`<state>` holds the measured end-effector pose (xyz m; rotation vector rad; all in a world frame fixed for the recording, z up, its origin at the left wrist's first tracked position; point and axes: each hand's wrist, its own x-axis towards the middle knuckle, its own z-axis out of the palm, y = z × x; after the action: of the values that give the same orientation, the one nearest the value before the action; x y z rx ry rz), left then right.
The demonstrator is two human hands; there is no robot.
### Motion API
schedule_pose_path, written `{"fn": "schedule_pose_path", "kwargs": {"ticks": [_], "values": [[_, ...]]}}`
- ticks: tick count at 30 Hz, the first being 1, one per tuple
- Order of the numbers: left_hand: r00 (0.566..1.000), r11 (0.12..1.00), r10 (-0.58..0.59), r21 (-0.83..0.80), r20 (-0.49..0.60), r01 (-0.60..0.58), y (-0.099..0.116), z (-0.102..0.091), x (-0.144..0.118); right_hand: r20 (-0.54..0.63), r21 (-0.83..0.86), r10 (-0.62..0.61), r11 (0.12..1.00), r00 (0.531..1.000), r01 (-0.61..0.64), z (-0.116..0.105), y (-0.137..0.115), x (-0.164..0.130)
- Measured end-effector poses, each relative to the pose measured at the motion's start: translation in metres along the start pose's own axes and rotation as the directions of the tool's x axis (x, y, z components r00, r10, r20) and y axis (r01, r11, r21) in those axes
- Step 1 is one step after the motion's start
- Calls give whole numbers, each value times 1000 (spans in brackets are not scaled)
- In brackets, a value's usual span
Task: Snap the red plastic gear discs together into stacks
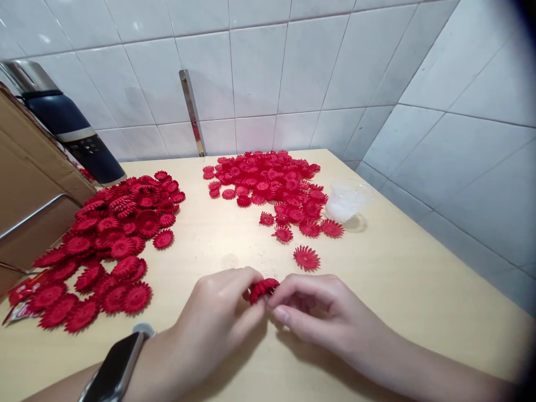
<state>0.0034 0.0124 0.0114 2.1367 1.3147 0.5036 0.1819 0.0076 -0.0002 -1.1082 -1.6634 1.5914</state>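
Note:
My left hand (221, 315) and my right hand (312, 312) meet at the near middle of the pale wooden table (397, 279). Both pinch one red toothed plastic flower piece (263, 288) between their fingertips, just above the tabletop. A dark watch sits on my left wrist. A single red flower piece (306, 258) lies flat just beyond my right hand. A big heap of the same red pieces (106, 245) spreads at the left. A second, flatter heap (274, 187) lies at the back middle.
A small clear plastic cup (344, 201) stands right of the back heap. A dark blue flask (71, 131) and a cardboard box (29, 184) stand at the far left. White tiled walls close the back and right. A metal strip (191, 111) leans on the back wall.

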Motion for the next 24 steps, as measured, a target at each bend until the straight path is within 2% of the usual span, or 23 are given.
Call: {"fn": "schedule_pose_path", "kwargs": {"ticks": [3, 6, 12, 16, 20, 24], "values": [[998, 997, 50, -52, 35, -49, 3, 1, -5, -40, 89, -5, 996, 999, 8, 1, 3, 3], [997, 992, 55, -113, 63, -47, 5, -3, -5, -33, 202, 5, 979, 999, 2, 0, 4, 5], [993, 992, 102, -74, 61, -97, 5, -5, -6, -24, 362, 92, 929, 995, -77, 2, 2, 6], [987, 989, 150, -12, 57, -150, 1, -1, -11, -21, 406, 137, 906, 990, -116, 5, 5, 5], [972, 970, 235, -52, -12, -236, -4, 3, -13, -11, 417, 120, 903, 993, -104, 5, 8, 5], [968, 966, 250, -70, -16, -251, -6, 5, -13, 5, 417, 112, 903, 994, -103, 4, 9, 5]]}}
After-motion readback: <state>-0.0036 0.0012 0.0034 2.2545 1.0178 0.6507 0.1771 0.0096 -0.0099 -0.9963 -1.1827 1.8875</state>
